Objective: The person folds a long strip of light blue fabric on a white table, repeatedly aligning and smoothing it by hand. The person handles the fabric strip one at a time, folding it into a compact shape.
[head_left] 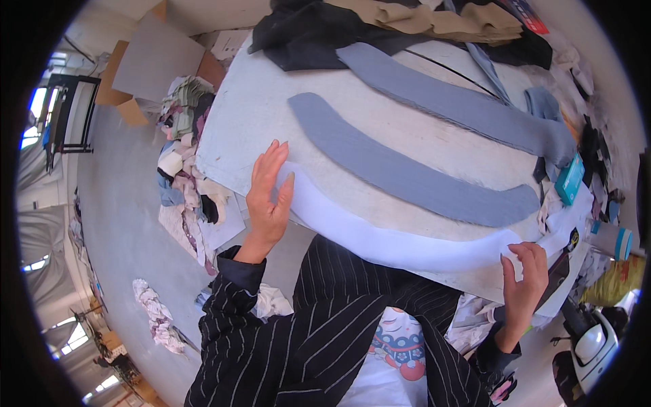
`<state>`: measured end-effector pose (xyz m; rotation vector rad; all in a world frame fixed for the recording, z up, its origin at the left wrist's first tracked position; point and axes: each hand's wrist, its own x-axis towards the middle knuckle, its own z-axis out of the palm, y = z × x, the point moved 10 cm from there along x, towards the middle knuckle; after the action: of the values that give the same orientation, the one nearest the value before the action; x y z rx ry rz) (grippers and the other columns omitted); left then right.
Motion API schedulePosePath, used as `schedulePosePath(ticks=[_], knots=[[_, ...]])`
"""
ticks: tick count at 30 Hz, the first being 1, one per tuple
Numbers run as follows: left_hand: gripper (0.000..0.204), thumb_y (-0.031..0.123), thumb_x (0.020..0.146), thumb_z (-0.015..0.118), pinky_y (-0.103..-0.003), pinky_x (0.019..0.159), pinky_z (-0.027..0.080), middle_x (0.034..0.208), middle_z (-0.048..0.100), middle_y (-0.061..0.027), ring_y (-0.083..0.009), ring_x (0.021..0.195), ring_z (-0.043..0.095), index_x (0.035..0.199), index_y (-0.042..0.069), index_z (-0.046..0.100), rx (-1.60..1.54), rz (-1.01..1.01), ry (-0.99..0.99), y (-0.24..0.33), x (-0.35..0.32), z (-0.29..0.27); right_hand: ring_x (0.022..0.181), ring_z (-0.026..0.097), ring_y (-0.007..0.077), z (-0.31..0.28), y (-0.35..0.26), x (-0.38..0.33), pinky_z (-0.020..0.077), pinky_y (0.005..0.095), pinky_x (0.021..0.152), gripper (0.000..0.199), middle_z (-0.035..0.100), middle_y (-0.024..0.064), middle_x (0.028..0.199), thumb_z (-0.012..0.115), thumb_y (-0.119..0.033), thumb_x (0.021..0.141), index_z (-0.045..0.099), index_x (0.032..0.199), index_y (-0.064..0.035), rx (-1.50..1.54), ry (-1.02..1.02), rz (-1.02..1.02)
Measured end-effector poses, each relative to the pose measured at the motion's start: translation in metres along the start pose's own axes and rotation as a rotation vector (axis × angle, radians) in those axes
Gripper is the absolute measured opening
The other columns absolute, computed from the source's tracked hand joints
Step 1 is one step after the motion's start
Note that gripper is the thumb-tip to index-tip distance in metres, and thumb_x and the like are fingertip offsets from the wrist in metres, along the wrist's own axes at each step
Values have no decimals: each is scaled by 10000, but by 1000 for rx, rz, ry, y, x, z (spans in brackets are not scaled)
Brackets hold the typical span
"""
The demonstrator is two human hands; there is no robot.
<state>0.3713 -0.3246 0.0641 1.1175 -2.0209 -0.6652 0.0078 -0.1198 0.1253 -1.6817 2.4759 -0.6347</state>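
Observation:
A long, curved white strip [380, 245] lies along the table's near edge, between my two hands. My left hand [270, 197] is at its left end, fingers stretched upward and thumb apart, touching the strip's end. My right hand [525, 275] is at the strip's right end, fingers bent and thumb a little apart from them, with the fingertips at the white edge. Just beyond lies a curved grey-blue fabric piece [407, 176], flat on the pale table [244, 129]. Farther back are more grey-blue pieces [454, 105] of similar shape, apparently stacked.
Black cloth [305, 41] and folded tan fabric [454, 22] are heaped at the table's far side. A teal box [569, 180] stands at the right. Fabric scraps [190, 176] hang beside the table's left edge, near a cardboard box [152, 61]. A white machine [593, 346] sits lower right.

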Motion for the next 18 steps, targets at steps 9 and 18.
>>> schedulePosePath(ticks=[9, 18], knots=[[345, 153, 965, 541, -478, 1143, 222, 1319, 589, -141, -332, 1345, 448, 1283, 25, 577, 4, -55, 144, -26, -19, -23, 825, 605, 290, 161, -234, 26, 497, 392, 644, 251, 588, 86, 880, 742, -155, 767, 624, 965, -56, 430, -285, -426], [458, 233, 962, 524, -555, 1152, 83, 1471, 438, -144, -343, 1421, 317, 1387, 70, 479, 390, 27, -14, -11, -22, 0, 758, 597, 270, 178, -238, 27, 518, 375, 605, 105, 547, 88, 803, 626, -52, 724, 571, 813, -47, 331, -132, -492]])
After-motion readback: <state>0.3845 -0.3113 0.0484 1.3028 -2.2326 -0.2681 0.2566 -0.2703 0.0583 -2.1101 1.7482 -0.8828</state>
